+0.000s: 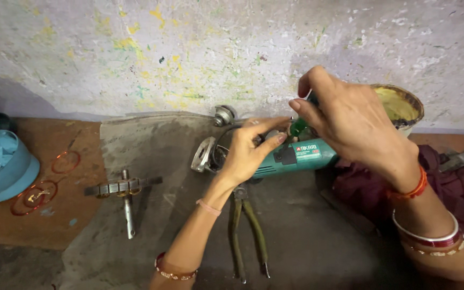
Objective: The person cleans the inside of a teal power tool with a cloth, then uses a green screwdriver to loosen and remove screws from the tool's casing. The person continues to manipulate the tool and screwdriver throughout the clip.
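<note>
Two hands on teal angle grinder (pixel 296 156) lying on grey mat (pixel 151 156): your left hand (pixel 248 153) presses its body, fingers spread; right hand (pixel 345 123) pinches green-handled screwdriver (pixel 299 126) above it. Grinder likely heavy, rigid; grip the barrel. Pliers (pixel 248 231) just below the grinder.

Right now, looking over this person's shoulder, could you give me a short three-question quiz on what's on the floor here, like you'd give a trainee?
1. True or false: the pliers lie on the grey mat, nearer the person than the teal angle grinder.
2. Which hand rests on the grinder's body: A) left hand, B) right hand?
3. What lies alone to the left of the grinder?

Key
1. True.
2. A; the right hand pinches a small green-handled tool above it.
3. A motor armature on its shaft.
</note>
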